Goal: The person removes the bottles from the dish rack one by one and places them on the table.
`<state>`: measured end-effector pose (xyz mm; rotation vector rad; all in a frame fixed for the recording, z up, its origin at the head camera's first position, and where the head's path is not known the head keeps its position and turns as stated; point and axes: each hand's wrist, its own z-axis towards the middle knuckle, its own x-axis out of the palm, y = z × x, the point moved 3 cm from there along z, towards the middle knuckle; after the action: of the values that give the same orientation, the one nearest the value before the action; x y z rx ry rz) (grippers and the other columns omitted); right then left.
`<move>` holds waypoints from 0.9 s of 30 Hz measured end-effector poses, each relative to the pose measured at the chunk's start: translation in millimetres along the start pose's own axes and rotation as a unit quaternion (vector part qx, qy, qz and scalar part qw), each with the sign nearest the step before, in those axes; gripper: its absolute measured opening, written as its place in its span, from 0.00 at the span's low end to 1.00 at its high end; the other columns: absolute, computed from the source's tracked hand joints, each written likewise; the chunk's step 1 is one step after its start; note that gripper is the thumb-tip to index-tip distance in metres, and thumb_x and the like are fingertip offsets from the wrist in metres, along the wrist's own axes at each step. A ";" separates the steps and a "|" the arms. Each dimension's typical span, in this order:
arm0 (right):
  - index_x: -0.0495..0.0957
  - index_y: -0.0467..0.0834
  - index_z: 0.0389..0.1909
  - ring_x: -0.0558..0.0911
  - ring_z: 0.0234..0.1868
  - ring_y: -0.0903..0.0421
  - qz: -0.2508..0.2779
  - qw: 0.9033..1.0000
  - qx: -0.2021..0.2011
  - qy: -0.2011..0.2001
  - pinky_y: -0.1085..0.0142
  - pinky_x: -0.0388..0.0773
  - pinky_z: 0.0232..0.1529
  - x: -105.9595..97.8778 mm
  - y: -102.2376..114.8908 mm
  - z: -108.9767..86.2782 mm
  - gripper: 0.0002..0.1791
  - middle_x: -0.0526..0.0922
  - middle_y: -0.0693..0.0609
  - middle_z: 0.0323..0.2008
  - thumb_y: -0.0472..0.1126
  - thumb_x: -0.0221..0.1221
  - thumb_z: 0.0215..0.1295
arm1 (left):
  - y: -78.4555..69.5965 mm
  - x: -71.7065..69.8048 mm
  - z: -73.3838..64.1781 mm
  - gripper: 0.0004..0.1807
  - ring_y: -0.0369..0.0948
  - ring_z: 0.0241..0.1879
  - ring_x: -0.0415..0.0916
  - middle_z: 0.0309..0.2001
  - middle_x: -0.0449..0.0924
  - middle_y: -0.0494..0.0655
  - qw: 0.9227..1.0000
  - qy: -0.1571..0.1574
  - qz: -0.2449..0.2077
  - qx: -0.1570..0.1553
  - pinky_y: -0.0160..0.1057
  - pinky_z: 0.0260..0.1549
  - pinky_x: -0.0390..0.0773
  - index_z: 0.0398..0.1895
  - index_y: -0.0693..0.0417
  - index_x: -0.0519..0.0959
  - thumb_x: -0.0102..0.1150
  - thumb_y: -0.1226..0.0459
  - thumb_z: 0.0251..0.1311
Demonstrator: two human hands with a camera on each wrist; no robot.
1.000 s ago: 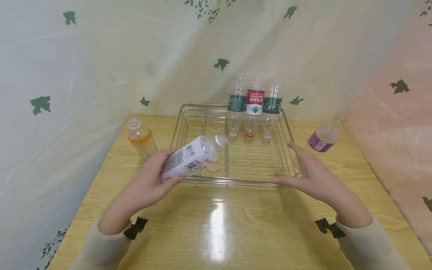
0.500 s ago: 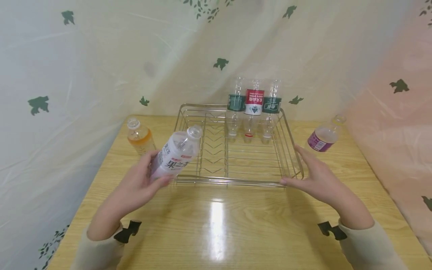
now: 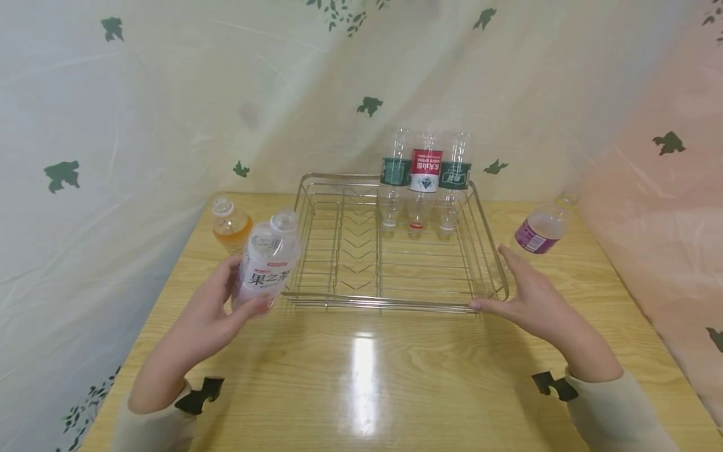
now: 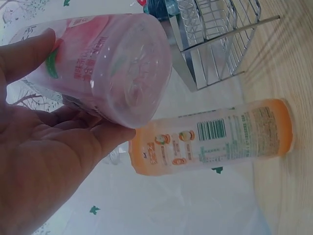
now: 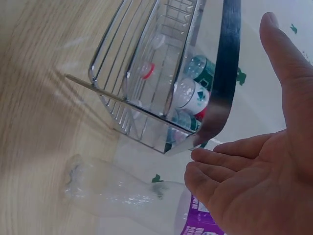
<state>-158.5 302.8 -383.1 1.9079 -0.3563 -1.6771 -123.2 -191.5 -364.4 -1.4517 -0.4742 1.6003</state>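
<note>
And it's the left hand [image 3: 203, 317] curled round the pale bottle [image 3: 264, 270], neck leaning away, just left of the wire rack [image 3: 378, 304], the empty right hand [image 3: 533, 300] spread opposite.

Green-patterned sheet [image 3: 294, 81] behind a wooden table [image 3: 435, 370]

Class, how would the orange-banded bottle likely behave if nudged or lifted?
The orange-banded bottle might tip if pushed high up, standing tall and narrow on the table. Lifted, it would probably feel light: no liquid shows through.
</note>
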 end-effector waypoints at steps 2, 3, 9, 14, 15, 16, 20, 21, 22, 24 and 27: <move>0.37 0.34 0.80 0.52 0.72 0.23 0.002 1.000 0.002 0.001 0.27 0.55 0.64 1.8 -3.2 0.6 0.72 0.46 0.27 0.76 0.66 0.73 0.53 | 3.6 -0.6 -1.9 0.37 0.56 0.63 0.71 0.64 0.72 0.60 1.000 0.001 -0.010 -0.002 0.56 0.63 0.68 0.71 0.64 0.59 0.68 0.71 0.64; 0.37 0.34 0.80 0.52 0.72 0.23 0.003 1.000 0.004 0.003 0.27 0.56 0.64 2.7 -4.8 1.1 0.72 0.46 0.27 0.76 0.66 0.73 0.53 | 5.5 -0.8 -2.7 0.37 0.57 0.64 0.70 0.65 0.71 0.60 1.000 0.002 -0.015 -0.003 0.52 0.65 0.67 0.71 0.63 0.59 0.68 0.71 0.64; 0.35 0.35 0.80 0.53 0.71 0.22 0.007 1.000 0.016 0.014 0.26 0.56 0.63 7.2 -12.2 3.9 0.71 0.46 0.27 0.77 0.66 0.71 0.55 | 15.8 -1.4 -6.0 0.36 0.58 0.64 0.69 0.65 0.70 0.59 0.999 0.003 -0.038 -0.002 0.38 0.68 0.64 0.70 0.63 0.59 0.68 0.73 0.62; 0.32 0.37 0.81 0.53 0.71 0.22 0.010 1.000 0.017 0.015 0.27 0.56 0.64 10.6 -17.2 6.7 0.72 0.45 0.28 0.77 0.66 0.71 0.55 | 22.6 -1.1 -8.5 0.36 0.62 0.67 0.65 0.65 0.70 0.62 0.999 0.003 -0.042 -0.025 0.63 0.66 0.62 0.70 0.64 0.59 0.68 0.71 0.63; 0.32 0.37 0.81 0.53 0.70 0.22 0.009 1.000 0.017 0.014 0.27 0.56 0.64 11.3 -18.2 7.3 0.72 0.45 0.28 0.77 0.66 0.71 0.55 | 23.9 -0.9 -8.9 0.37 0.62 0.68 0.63 0.66 0.69 0.62 0.999 0.004 -0.045 -0.030 0.65 0.65 0.62 0.71 0.64 0.58 0.68 0.71 0.63; 0.32 0.37 0.81 0.54 0.70 0.22 0.009 1.000 0.016 0.014 0.27 0.56 0.63 12.0 -19.2 7.9 0.72 0.45 0.28 0.77 0.66 0.71 0.55 | 25.2 -0.5 -9.2 0.38 0.62 0.69 0.62 0.66 0.69 0.61 0.998 0.005 -0.049 -0.034 0.67 0.64 0.61 0.72 0.63 0.57 0.68 0.70 0.64; 0.32 0.39 0.81 0.58 0.68 0.21 0.012 1.000 0.011 0.013 0.27 0.59 0.63 14.3 -23.2 8.7 0.71 0.45 0.29 0.77 0.65 0.72 0.55 | 31.2 1.3 -10.4 0.41 0.60 0.71 0.59 0.68 0.68 0.60 0.997 0.010 -0.062 -0.050 0.69 0.64 0.61 0.75 0.60 0.55 0.68 0.69 0.65; 0.33 0.39 0.81 0.58 0.68 0.21 0.014 1.000 0.009 0.012 0.27 0.60 0.63 14.7 -24.2 8.9 0.71 0.45 0.29 0.77 0.65 0.72 0.56 | 33.0 1.9 -10.5 0.40 0.60 0.71 0.59 0.68 0.68 0.59 0.996 0.011 -0.064 -0.053 0.69 0.64 0.61 0.75 0.60 0.56 0.68 0.69 0.65; 0.33 0.39 0.81 0.59 0.68 0.21 0.016 1.000 0.007 0.013 0.28 0.60 0.63 15.0 -25.2 9.1 0.71 0.44 0.29 0.77 0.64 0.72 0.56 | 34.8 2.4 -10.6 0.40 0.60 0.71 0.59 0.68 0.68 0.59 0.996 0.013 -0.065 -0.055 0.69 0.64 0.62 0.75 0.59 0.55 0.67 0.69 0.65; 0.33 0.39 0.81 0.59 0.68 0.21 0.019 1.000 0.004 0.013 0.29 0.60 0.63 15.5 -26.9 9.4 0.70 0.44 0.30 0.78 0.64 0.71 0.57 | 38.7 3.5 -10.6 0.41 0.60 0.71 0.59 0.68 0.68 0.60 0.996 0.016 -0.066 -0.058 0.67 0.64 0.62 0.76 0.59 0.54 0.66 0.70 0.66; 0.33 0.39 0.81 0.58 0.69 0.22 0.019 1.000 0.004 0.013 0.29 0.59 0.64 15.5 -28.6 9.8 0.69 0.43 0.30 0.78 0.63 0.71 0.58 | 45.4 5.5 -9.7 0.39 0.59 0.70 0.61 0.68 0.68 0.60 0.995 0.020 -0.073 -0.060 0.61 0.65 0.65 0.76 0.60 0.55 0.64 0.70 0.67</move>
<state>-170.0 315.0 -412.7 1.9153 -0.3865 -1.6269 -129.8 -213.6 -405.1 -1.4991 -0.6488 1.4451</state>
